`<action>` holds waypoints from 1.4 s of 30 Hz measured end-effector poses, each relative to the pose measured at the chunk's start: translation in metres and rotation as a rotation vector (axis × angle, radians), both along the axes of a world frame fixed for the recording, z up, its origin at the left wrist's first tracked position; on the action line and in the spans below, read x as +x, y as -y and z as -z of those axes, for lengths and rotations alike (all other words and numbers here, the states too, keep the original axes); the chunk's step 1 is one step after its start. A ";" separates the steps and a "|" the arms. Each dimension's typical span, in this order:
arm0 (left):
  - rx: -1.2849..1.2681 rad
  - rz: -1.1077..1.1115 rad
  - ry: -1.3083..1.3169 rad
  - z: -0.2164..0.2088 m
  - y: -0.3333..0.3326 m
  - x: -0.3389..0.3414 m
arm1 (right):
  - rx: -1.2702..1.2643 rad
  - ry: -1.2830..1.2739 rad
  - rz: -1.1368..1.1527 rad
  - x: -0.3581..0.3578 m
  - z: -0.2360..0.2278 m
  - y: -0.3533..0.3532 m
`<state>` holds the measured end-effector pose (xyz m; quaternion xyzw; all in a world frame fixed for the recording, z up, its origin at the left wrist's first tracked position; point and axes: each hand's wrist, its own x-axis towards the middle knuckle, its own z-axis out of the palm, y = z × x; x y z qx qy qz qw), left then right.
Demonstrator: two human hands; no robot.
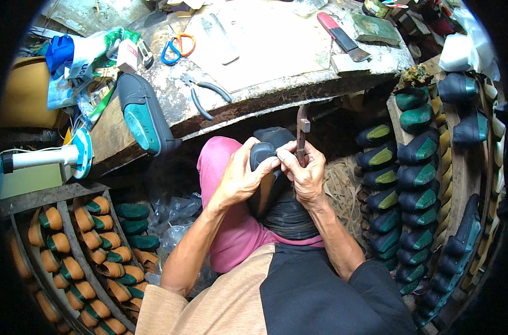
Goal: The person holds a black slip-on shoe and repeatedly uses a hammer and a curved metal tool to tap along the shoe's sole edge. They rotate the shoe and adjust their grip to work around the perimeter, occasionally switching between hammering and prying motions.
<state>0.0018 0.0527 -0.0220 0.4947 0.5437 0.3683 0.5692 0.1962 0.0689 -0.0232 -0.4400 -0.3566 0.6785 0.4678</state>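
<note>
Above my lap I hold a dark shoe (260, 154), its rounded end facing up. My left hand (240, 178) is closed around its left side, thumb pressed on the near edge. On the right, my right hand (309, 177) is closed on a brown hammer (303, 125) that points up, away from me. Its thumb and fingertips also pinch at the shoe's edge. Whether a small piece sits between those fingertips I cannot make out. Behind the shoe lies a black rounded form (273, 135), partly covered.
On the worn bench (276, 56) ahead lie pliers (201, 95), scissors (177, 49), a red-handled blade (343, 36) and a dark shoe with a green insole (142, 114). Racks of orange-brown shoes (97, 240) stand left, dark green-lined shoes (416, 184) right. Tan scraps (340, 190) lie below.
</note>
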 end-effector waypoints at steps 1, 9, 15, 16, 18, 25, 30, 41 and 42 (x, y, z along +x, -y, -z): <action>-0.001 0.008 -0.023 0.000 0.000 0.000 | -0.004 0.004 -0.003 0.000 0.000 0.000; 0.003 -0.002 0.006 0.001 0.002 -0.003 | 0.141 0.099 -0.034 -0.006 0.000 -0.001; 0.071 -0.018 0.032 0.000 0.002 -0.009 | 0.115 0.219 -0.157 0.002 -0.018 0.015; 0.060 -0.017 -0.013 0.000 0.003 -0.011 | 0.053 0.195 -0.201 0.007 -0.024 0.021; 0.040 -0.013 0.014 0.001 0.003 -0.014 | 0.088 0.215 -0.190 0.011 -0.040 0.040; 0.051 -0.031 -0.022 0.006 0.006 -0.015 | 0.517 0.525 -0.094 0.000 -0.077 0.068; 0.043 -0.020 0.088 0.005 0.002 -0.015 | 0.611 0.690 -0.258 0.000 -0.079 0.052; 0.094 0.024 -0.032 0.004 0.006 -0.018 | 0.561 0.701 -0.171 -0.006 -0.057 0.067; 0.094 0.010 -0.076 0.004 0.007 -0.018 | 0.576 0.631 -0.103 -0.005 -0.053 0.076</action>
